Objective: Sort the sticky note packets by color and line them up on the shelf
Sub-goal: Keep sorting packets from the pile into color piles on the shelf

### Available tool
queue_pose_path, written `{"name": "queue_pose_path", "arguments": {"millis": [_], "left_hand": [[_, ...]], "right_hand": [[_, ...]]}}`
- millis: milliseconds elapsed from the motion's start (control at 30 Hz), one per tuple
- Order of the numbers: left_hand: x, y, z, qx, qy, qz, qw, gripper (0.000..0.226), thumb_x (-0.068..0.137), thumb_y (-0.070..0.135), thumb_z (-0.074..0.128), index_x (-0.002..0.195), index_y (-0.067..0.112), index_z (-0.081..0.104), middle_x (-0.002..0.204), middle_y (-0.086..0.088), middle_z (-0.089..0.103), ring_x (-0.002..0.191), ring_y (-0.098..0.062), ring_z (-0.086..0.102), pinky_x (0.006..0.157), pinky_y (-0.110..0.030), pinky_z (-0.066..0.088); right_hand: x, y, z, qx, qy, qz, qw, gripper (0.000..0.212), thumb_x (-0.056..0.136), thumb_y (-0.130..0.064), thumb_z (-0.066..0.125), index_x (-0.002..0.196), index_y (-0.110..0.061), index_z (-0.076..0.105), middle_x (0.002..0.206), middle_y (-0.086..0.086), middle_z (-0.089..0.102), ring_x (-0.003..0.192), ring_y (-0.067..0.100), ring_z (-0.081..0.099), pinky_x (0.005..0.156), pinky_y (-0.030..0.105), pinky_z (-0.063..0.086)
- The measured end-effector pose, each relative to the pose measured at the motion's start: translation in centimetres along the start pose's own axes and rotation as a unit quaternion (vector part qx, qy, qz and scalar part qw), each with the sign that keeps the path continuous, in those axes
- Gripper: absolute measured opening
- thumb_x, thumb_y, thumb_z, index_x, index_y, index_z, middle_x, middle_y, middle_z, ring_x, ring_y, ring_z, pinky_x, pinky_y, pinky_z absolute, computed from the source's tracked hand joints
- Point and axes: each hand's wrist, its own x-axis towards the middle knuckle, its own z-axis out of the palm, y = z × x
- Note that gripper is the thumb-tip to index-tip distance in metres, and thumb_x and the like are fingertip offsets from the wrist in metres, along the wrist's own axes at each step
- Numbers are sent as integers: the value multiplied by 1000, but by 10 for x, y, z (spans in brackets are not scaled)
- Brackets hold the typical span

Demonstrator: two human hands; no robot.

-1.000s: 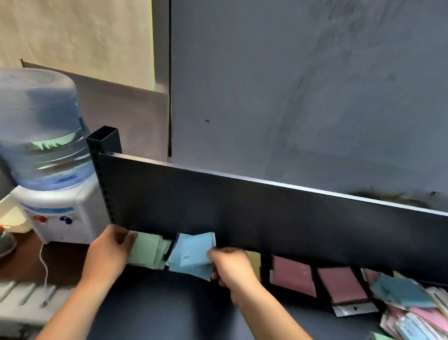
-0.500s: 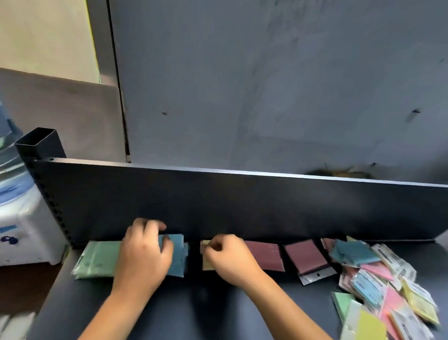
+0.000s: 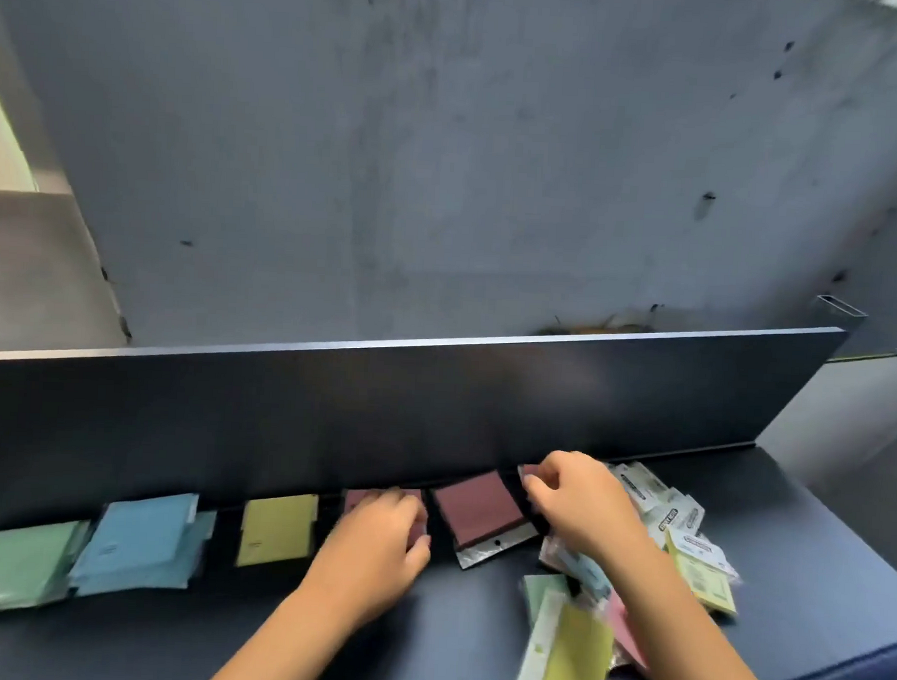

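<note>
Dark shelf (image 3: 474, 649), packets lined along the far back panel (image 3: 434, 390). From left: green stack (image 3: 15, 565), blue stack (image 3: 142, 542), yellow packet (image 3: 276, 527), then two dark red packets. Left hand (image 3: 370, 547) lies on the left red packet (image 3: 365, 498), fingers curled over its near edge. Middle red packet (image 3: 477, 508) lies free between the hands. Right hand (image 3: 580, 502) pinches the corner of a further red packet (image 3: 529, 471), mostly hidden. Unsorted mixed pile (image 3: 684, 545) at right, under the right forearm.
</note>
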Motion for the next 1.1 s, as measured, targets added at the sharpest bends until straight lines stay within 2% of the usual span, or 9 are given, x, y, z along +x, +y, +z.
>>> {"name": "queue_pose_path", "arguments": {"millis": [100,267,433,533,700,900,967,1033,1100], "left_hand": [[22,42,20,72,-41,-5,997,31,91,48,51,105,21,56,115,2,58,116,-22,50,94,-37,47],[45,86,54,118,-59,-42,990,41,90,47,54,123,21,54,135,1,51,128,-24,43,104,-37,43],[63,106,67,126,-86,-114,982,43,86,26,57,128,17,53,138,-5,50,129,-28,47,100,-37,47],[72,116,69,185,-94,-131,969,43,86,10,58,128,14,54,131,-10,56,121,-31,54,96,-38,50],[70,119,73,224,-81,-104,966,46,80,18,59,126,13,57,126,-12,57,117,-34,53,102,-40,44],[65,129,80,245,-98,-97,960,40,88,3,55,128,9,51,123,-16,59,113,-36,57,92,-43,47],[63,130,82,251,-71,-86,962,40,81,5,65,120,10,57,110,-15,65,100,-34,63,83,-41,52],[61,123,84,261,-61,-73,960,41,59,12,84,97,14,69,83,-9,69,73,-28,67,63,-35,57],[60,115,87,253,-29,-57,965,45,42,14,90,84,16,72,70,-4,66,62,-24,65,54,-31,57]], "right_hand": [[10,46,-9,-28,-16,-10,999,17,94,-47,59,91,-30,60,98,-6,57,97,20,58,83,39,53],[23,95,-11,-55,-49,-65,995,34,96,-48,59,120,-25,64,114,-6,57,110,19,49,91,35,49],[37,107,-13,-92,-118,-158,976,58,88,-46,56,144,-33,56,143,-11,58,128,21,46,105,38,46],[44,104,-15,-105,-144,-183,967,63,81,-56,57,140,-35,58,139,-10,63,129,23,47,102,40,48],[52,96,-6,-145,-126,-213,958,65,73,-56,60,134,-33,60,128,-6,59,125,23,49,102,40,43],[51,87,-2,-198,-79,-268,940,50,83,-58,49,117,-27,71,112,-2,67,109,25,64,100,37,41],[52,86,-7,-145,-67,-258,953,43,82,-51,47,113,-32,72,106,-4,69,104,21,66,94,35,43],[52,83,-12,-75,-66,-234,967,41,82,-46,45,110,-36,73,103,-8,71,98,16,67,84,34,45],[53,81,-14,9,-67,-191,979,32,85,-39,49,105,-36,74,100,-12,71,90,11,65,77,33,52]]}}
